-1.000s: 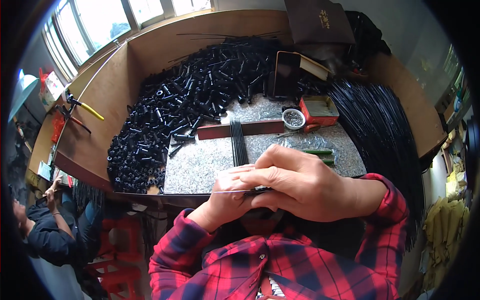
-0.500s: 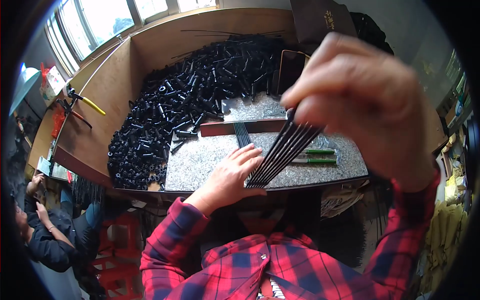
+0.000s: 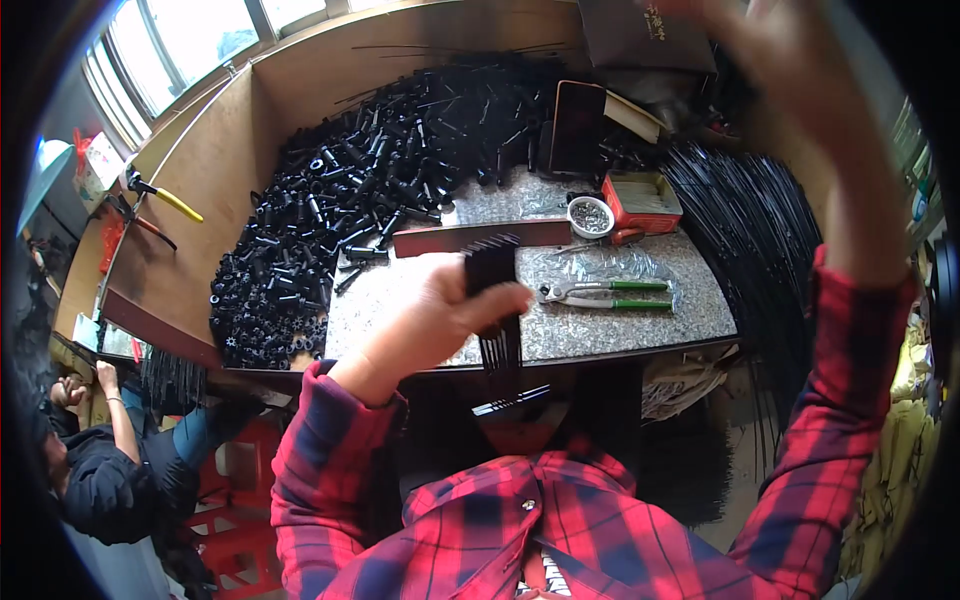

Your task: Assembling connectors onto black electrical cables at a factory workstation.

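My left hand (image 3: 425, 310) is wrapped round a flat row of thin black rods (image 3: 498, 345), with the thumb across their front. The rods stand above the front edge of the speckled stone slab (image 3: 590, 345), and their lower ends catch the light beyond the edge. High at the upper right, apart from the rods, is my right hand (image 3: 790, 80). It is smeared by motion and partly cut off by the picture's edge, so its fingers cannot be read. On the slab lie pliers with green handles (image 3: 640, 295), over clear plastic film.
A large heap of black tubular parts (image 3: 370, 190) fills the bench's left and back. Behind the slab are a dark red bar (image 3: 425, 243), a bowl of metal bits (image 3: 590, 216), a red box (image 3: 640, 205) and a phone (image 3: 577, 125). Long black rods (image 3: 745, 210) lie right. Another person (image 3: 110, 460) sits lower left.
My right hand has let go of the rods' upper ends and swung up and right. My left hand has risen from the slab and closed round the rods, which now stand more upright.
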Available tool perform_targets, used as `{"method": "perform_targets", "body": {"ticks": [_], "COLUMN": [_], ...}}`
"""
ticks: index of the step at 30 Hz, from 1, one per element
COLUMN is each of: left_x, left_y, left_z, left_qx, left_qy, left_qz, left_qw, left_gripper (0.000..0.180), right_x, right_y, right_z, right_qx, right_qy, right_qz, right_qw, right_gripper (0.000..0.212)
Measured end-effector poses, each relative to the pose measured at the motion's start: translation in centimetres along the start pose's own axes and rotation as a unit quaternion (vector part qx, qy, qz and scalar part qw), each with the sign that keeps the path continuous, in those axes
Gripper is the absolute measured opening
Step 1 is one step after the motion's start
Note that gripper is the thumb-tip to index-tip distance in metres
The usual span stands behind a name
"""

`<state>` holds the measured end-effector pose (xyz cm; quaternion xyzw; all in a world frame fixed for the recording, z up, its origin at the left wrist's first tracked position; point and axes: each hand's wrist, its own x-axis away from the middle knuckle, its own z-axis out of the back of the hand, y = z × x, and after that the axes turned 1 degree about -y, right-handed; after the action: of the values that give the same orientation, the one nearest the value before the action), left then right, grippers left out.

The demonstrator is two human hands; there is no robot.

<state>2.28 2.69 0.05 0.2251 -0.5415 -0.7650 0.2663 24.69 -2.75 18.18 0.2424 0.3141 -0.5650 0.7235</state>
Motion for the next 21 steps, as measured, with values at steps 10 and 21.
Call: {"method": "perform_targets", "body": {"ticks": [10, 21], "left_x": [4.3, 4.7], "left_y": [-15.8, -12.8], "left_z": [-0.9, -5.4], "left_qx": [0.491, 0.533], "left_qy": [0.376, 0.441], "left_qz": [0.029, 0.020], "left_qw": [0.785, 0.722], "left_gripper": [0.030, 0.028], "right_x": [24.0, 23.4], "right_y": [-8.9, -11.6], "right_z": [-16.6, -23.1], "right_qx": [-0.661, -0.802], "right_qy": [-0.345, -0.088], "right_qz": [-0.086, -0.472], "right_qw": [0.661, 0.355], "right_gripper": [0.031, 0.064]}}
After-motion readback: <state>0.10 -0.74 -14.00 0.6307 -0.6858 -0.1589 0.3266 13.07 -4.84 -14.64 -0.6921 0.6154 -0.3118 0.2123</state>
